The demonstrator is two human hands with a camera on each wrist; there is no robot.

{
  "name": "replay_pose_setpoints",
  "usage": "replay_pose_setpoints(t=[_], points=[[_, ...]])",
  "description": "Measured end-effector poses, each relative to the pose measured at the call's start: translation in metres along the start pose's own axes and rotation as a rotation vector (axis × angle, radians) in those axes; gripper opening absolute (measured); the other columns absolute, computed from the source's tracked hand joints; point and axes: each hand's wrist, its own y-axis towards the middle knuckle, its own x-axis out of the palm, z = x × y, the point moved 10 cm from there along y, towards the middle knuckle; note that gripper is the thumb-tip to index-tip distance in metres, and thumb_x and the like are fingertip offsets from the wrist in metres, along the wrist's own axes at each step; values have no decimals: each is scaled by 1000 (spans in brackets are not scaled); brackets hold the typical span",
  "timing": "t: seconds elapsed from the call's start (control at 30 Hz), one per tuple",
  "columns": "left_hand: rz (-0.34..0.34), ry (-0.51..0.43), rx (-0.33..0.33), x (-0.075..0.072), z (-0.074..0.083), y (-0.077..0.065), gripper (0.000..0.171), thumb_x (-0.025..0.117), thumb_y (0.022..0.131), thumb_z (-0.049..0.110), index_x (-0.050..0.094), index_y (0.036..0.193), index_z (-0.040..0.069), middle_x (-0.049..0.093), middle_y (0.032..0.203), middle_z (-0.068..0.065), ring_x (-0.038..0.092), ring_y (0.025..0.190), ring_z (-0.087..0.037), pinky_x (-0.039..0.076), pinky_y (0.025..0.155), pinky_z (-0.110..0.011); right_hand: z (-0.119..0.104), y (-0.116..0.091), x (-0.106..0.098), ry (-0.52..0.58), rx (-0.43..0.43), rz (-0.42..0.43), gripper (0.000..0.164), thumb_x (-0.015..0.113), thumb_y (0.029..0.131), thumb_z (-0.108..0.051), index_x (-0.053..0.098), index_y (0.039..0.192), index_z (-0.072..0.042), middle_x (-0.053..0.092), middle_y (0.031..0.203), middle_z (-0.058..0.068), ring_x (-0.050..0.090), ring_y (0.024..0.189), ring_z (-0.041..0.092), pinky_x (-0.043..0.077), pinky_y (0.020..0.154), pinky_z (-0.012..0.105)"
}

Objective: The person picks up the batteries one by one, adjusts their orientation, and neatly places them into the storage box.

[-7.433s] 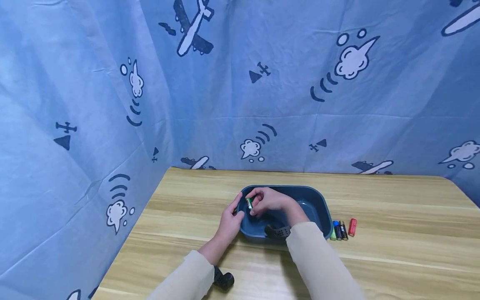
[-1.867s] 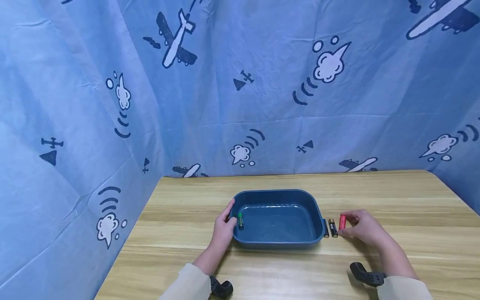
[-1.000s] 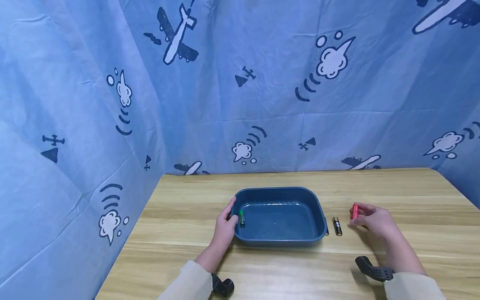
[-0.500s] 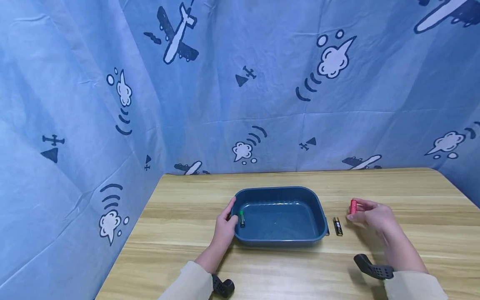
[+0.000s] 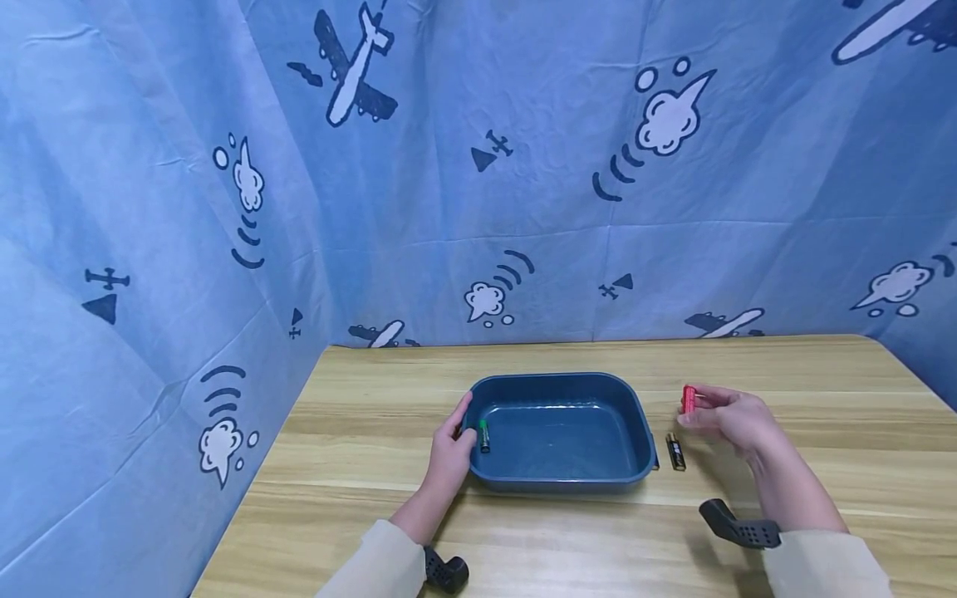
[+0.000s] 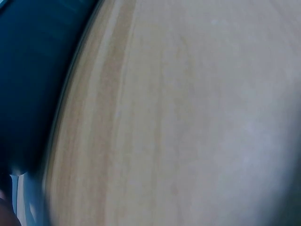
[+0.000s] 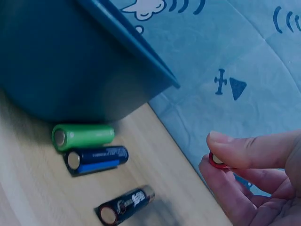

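Observation:
My right hand [image 5: 736, 419] pinches a red battery [image 5: 689, 399] upright between thumb and fingertips, raised above the table right of the dark blue basin [image 5: 553, 486]. Its round end shows between thumb and finger in the right wrist view. My left hand [image 5: 447, 453] grips the basin's left rim, thumb on the inner side. Beside that thumb, a green and black battery [image 5: 484, 437] lies in the basin. On the table at the basin's right, a black battery [image 5: 676, 452] lies below my right hand; the right wrist view also shows a green battery [image 7: 89, 135] and a blue battery [image 7: 99, 159].
The wooden table [image 5: 822, 448] reaches back to a blue curtain [image 5: 553, 191] printed with planes and clouds. In the head view, the basin's right side hides most of the green and blue batteries. A black wrist mount [image 5: 740, 525] juts from my right sleeve.
Earlier my right hand held the green and black battery inside the basin. It then picked the red battery off the table beside the black one, moved right, then up and back left. The left hand stays put.

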Motion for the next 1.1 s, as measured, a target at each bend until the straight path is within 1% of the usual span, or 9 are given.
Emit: replay_pose_setpoints(t=[0.13,0.33,0.43,0.53,0.63,0.77,0.9,0.97,1.1], points=[[0,-19,3,-1,-7,3,56,41,85,-7,37,140,2,33,146,-10,24,135,-28,26,105,-41,-9,-1,3,1,-22,-6,87,77,73,-14,27,140,9,57,109,6,54,80,2,52,73,24],[24,-20,3,-2,-28,12,57,42,85,-5,40,140,8,36,145,-4,26,135,-23,26,106,-38,-22,-4,9,23,-66,-12,84,77,72,-12,31,138,11,56,106,6,56,79,2,53,76,26],[33,-6,19,-3,-30,13,58,42,84,-4,40,140,8,36,145,-5,26,135,-25,28,105,-40,-28,-5,13,30,-91,-23,81,76,74,-10,31,138,11,54,111,13,58,79,3,54,76,27],[33,-3,19,-3,-31,13,58,42,84,-4,40,140,9,36,145,-5,26,135,-26,28,105,-40,-33,-6,16,21,-109,-31,79,74,75,-9,31,139,10,51,118,20,59,79,3,53,77,26],[23,-14,8,-3,-29,12,57,42,85,-5,40,140,8,35,145,-5,25,135,-26,27,105,-40,-37,-5,18,21,-116,-40,79,74,76,-10,30,140,9,51,118,20,60,80,2,53,76,24],[0,-23,1,-2,-16,7,57,42,85,-7,39,140,5,34,146,-9,24,135,-28,27,104,-41,-39,-5,20,5,-117,-44,80,74,76,-13,30,140,8,51,118,18,59,80,1,52,74,21],[-12,4,9,1,-1,1,56,41,85,-7,37,140,1,32,146,-12,25,135,-31,29,104,-42,-40,-5,20,-20,-121,-36,78,74,76,-13,33,140,7,49,123,21,59,80,2,52,75,24],[-14,5,8,1,0,1,56,41,85,-7,37,140,1,32,146,-13,25,135,-31,29,104,-43,-41,-5,21,-15,-124,-39,77,74,76,-11,33,139,7,51,121,20,60,80,2,53,75,24],[1,3,27,0,-11,6,56,41,86,-6,38,140,4,34,146,-10,26,135,-29,29,104,-42,-44,-4,24,-15,-134,-41,76,73,76,-9,33,138,9,53,119,19,61,80,2,52,72,21]])
